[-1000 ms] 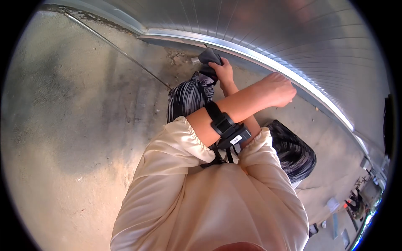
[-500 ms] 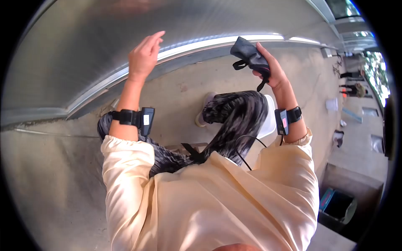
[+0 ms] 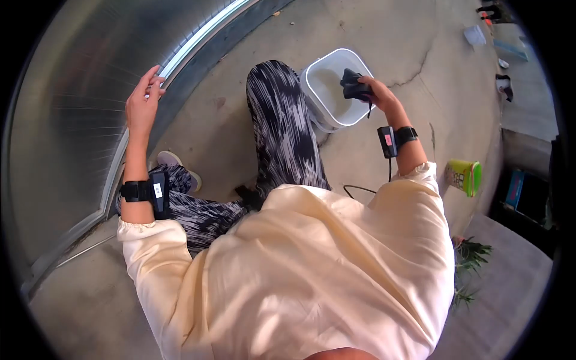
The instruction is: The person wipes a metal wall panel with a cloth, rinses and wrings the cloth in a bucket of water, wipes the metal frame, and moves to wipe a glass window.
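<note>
My right hand [image 3: 379, 94] grips a bunched dark grey cloth [image 3: 355, 85] with a black strap hanging from it. The cloth is over the right part of a white square bucket [image 3: 314, 91], which stands on the floor beside my raised knee. Whether the cloth touches the bucket cannot be made out. On the other side, my left hand [image 3: 143, 108] is raised near the grey ribbed panel [image 3: 78, 114], its fingers loosely bent and apart, with nothing in them. A black band with a small box is strapped round each forearm.
A metal-edged strip [image 3: 201, 42] runs along the panel's foot. To the right stand a yellow-green container [image 3: 463, 176] and a leafy plant [image 3: 473, 255]. Another white bucket [image 3: 474, 35] is farther off. A black cable [image 3: 360, 188] runs by my right arm.
My view has turned right and downward, bringing the white bucket into full sight. My right hand has brought the cloth over the bucket. My left hand stays raised and empty.
</note>
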A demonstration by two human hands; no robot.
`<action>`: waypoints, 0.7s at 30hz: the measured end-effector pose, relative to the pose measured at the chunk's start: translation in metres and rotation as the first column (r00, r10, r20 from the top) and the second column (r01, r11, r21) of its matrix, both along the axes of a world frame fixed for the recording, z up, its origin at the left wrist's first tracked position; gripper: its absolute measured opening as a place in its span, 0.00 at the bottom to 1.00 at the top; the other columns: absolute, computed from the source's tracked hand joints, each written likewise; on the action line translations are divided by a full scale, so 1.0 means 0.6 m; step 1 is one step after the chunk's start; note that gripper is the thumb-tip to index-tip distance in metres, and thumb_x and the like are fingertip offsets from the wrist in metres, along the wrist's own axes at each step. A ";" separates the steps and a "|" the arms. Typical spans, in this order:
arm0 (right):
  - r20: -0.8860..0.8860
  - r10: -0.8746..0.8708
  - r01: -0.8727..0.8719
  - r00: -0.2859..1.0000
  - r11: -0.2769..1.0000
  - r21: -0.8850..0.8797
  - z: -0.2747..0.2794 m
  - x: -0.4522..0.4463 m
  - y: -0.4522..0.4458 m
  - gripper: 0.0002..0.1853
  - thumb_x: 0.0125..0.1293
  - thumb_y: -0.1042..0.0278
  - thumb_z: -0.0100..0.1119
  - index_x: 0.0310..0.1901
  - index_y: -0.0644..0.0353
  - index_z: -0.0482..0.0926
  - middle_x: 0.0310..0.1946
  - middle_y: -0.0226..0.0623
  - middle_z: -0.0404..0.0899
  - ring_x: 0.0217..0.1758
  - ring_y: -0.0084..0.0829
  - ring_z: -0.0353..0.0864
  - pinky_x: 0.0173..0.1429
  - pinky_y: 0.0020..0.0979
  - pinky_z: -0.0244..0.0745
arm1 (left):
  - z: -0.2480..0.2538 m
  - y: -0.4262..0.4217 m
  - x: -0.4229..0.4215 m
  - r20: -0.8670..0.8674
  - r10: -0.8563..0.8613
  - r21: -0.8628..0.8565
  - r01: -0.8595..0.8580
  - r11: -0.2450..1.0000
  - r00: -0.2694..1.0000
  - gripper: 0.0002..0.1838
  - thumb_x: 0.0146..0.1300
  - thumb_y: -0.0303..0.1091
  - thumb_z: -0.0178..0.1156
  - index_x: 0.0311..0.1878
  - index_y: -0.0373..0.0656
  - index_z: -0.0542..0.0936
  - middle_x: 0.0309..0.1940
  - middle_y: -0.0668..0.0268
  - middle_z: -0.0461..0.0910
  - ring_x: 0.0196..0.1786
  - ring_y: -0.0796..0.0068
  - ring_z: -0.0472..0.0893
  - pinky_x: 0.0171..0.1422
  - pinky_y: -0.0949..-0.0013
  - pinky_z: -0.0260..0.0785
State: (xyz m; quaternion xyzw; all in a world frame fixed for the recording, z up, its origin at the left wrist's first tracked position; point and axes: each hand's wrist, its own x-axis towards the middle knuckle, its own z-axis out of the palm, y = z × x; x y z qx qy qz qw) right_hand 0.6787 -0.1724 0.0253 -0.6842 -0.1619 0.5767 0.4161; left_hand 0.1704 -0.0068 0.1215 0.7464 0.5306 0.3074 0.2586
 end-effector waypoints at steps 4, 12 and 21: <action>0.193 0.273 -0.219 0.942 0.940 -0.260 -0.096 0.021 0.030 0.21 0.56 0.59 0.60 0.50 0.57 0.74 0.38 0.34 0.78 0.34 0.26 0.79 0.37 0.28 0.77 | 0.066 -0.058 0.166 0.333 -0.227 -0.143 0.287 0.947 0.915 0.17 0.64 0.26 0.52 0.57 0.44 0.74 0.42 0.67 0.80 0.37 0.80 0.80 0.38 0.80 0.69; 0.188 0.848 -0.674 0.496 0.512 -0.533 -0.216 0.117 0.136 0.30 0.56 0.61 0.59 0.62 0.45 0.65 0.54 0.29 0.70 0.52 0.35 0.74 0.48 0.39 0.77 | 0.143 -0.078 0.501 0.664 0.512 -0.738 0.364 0.568 0.545 0.15 0.68 0.40 0.50 0.44 0.38 0.78 0.21 0.67 0.79 0.23 0.76 0.78 0.28 0.74 0.71; 0.288 0.957 -0.732 0.030 0.217 -0.646 -0.191 0.039 0.170 0.32 0.43 0.62 0.65 0.55 0.57 0.73 0.51 0.47 0.76 0.53 0.44 0.76 0.51 0.37 0.74 | -0.112 -0.069 0.604 0.606 0.586 -0.796 0.418 0.438 0.538 0.23 0.61 0.28 0.50 0.59 0.37 0.62 0.45 0.59 0.77 0.46 0.69 0.77 0.44 0.67 0.71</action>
